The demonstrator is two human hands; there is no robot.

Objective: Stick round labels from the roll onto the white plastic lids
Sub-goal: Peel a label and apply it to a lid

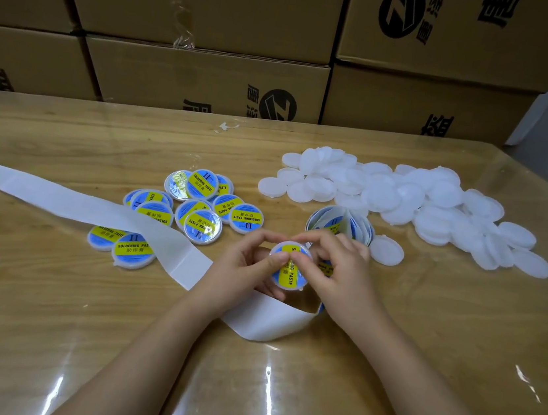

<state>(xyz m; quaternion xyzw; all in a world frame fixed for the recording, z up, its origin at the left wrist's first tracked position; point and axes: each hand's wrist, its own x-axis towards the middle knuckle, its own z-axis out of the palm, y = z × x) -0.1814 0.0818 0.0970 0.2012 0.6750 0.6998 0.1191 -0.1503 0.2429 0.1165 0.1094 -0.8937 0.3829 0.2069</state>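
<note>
A white lid (290,268) with a blue and yellow "SOLDERING PASTE" label on it is held above the table at centre. My left hand (244,266) grips its left rim, thumb lying on the label. My right hand (340,270) holds its right side, with thumb and fingertips pressing on the label. Just behind my right hand stands the label roll (339,224). Its bare white backing strip (70,199) trails under my hands and off to the left. A heap of plain white lids (404,202) lies at the right, and one plain lid (386,251) sits beside the roll.
Several labelled lids (193,207) lie in a loose group left of centre, two more (123,245) nearer the strip. The wooden table (45,317) has a clear glossy cover. Stacked cardboard boxes (206,71) wall off the far edge.
</note>
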